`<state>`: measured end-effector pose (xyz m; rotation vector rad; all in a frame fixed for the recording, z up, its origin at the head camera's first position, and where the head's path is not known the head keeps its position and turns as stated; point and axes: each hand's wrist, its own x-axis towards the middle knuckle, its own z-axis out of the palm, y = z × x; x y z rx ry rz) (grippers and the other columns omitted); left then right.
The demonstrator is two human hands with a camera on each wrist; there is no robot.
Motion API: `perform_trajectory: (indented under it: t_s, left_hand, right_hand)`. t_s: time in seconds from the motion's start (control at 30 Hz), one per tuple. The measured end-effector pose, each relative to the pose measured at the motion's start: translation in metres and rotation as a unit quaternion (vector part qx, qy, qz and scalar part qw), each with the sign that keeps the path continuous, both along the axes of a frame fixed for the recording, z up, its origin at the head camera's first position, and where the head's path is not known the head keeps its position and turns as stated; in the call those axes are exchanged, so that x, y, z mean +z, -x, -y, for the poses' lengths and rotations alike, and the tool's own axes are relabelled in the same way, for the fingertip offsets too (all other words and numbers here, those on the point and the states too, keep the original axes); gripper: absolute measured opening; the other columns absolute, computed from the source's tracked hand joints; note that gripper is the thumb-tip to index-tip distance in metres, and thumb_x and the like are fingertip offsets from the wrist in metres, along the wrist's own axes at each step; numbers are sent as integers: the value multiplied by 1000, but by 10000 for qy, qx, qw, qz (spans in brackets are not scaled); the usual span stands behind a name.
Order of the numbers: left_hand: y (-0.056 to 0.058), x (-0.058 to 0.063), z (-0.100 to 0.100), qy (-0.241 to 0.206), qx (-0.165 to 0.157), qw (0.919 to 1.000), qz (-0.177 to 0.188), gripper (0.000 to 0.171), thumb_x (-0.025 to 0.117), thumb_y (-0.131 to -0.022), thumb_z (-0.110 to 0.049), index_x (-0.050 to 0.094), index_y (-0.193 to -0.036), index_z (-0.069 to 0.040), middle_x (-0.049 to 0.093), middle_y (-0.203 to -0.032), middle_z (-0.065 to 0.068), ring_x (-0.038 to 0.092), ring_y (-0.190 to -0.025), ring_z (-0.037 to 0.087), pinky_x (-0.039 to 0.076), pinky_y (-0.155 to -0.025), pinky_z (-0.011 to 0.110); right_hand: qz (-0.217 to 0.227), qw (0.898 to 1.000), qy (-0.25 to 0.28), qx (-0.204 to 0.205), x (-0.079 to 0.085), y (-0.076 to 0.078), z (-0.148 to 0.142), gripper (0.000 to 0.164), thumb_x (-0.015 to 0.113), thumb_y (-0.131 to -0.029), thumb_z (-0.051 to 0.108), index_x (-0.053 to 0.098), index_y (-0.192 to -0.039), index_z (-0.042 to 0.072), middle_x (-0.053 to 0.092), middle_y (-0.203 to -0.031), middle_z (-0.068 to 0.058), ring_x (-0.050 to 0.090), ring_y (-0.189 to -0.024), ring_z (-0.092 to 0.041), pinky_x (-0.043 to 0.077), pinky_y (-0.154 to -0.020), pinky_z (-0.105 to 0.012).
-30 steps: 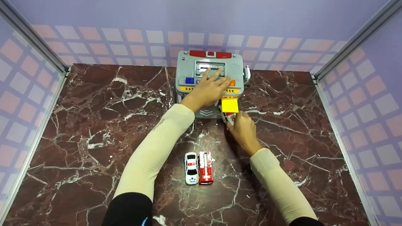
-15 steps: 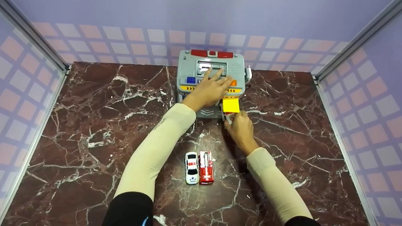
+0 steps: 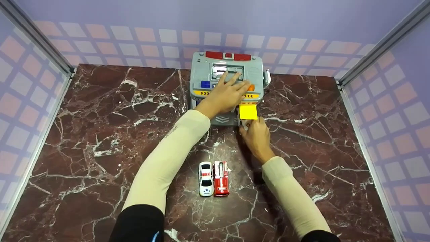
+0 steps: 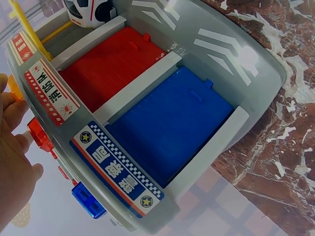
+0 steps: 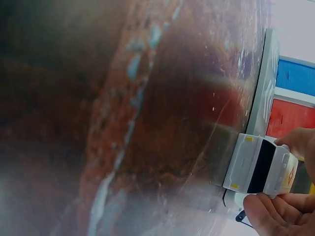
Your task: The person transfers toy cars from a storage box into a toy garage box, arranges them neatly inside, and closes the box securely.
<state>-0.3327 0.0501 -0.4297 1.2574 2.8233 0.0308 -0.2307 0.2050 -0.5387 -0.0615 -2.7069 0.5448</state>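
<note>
A grey toy rescue garage [image 3: 253, 70] stands against the back wall. My left hand [image 3: 225, 95] lies on its roof with the fingers spread. At the bay on the right, my right hand [image 3: 257, 134] grips the rear of a white toy ambulance [image 5: 258, 164] between thumb and fingers. Its front is inside the bay, hidden from above by the raised yellow door [image 3: 248, 112]. The left wrist view shows part of the ambulance [image 4: 88, 11] between the bay's rails. Beside it, the red door [image 4: 110, 64] and the blue door [image 4: 167, 123] are down.
A white toy police car [image 3: 206, 179] and a red toy fire truck [image 3: 221, 181] stand side by side on the marble-patterned table [image 3: 111, 141], nearer to me. Tiled-print walls [image 3: 144, 40] enclose the back and both sides.
My right hand has pushed the ambulance slightly further into the bay, and less of it shows below the yellow door. The left hand keeps its place on the roof.
</note>
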Motion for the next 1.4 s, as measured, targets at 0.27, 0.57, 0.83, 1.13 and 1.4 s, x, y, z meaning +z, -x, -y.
perform_trajectory:
  t_s: [0.27,0.57,0.83,1.13,1.4]
  left_hand:
    - [0,-1,0,6,-31,10000,25,58,28,-110,-38,15,-161,-15,17,-167,1,2,-156,30,-4,-123,59]
    - [2,-1,0,87,-18,9999,63,59,28,-110,-39,13,-162,-16,14,-168,0,-1,-156,30,-5,-122,59]
    - [1,-1,-1,115,7,9999,50,59,26,-110,-39,13,-162,-16,14,-168,0,0,-156,30,-4,-123,59]
    - [0,0,-1,54,0,10000,55,58,27,-110,-38,15,-161,-14,17,-167,1,2,-156,30,-3,-123,60]
    - [0,0,0,110,-37,9999,-15,60,29,-109,-40,15,-161,-14,17,-167,2,1,-156,31,-1,-123,60]
  right_hand:
    - [6,9999,-136,25,1,1,4,29,77,-81,24,65,-74,-1,59,-87,-22,65,-71,-47,56,-64,-58]
    - [390,9983,-387,-174,-3,2,4,36,72,-85,34,61,-71,3,64,-85,-23,66,-67,-50,54,-57,-60]
    - [1094,9910,-461,-613,1,3,5,49,67,-88,47,66,-80,-1,70,-80,-29,69,-71,-48,55,-58,-59]
    - [980,9878,985,-699,4,3,4,49,76,-84,42,63,-105,-1,72,-84,-27,71,-80,-46,56,-66,-59]
    - [706,9859,1360,-672,6,5,3,43,80,-82,35,66,-100,-2,72,-81,-23,70,-74,-43,55,-65,-57]
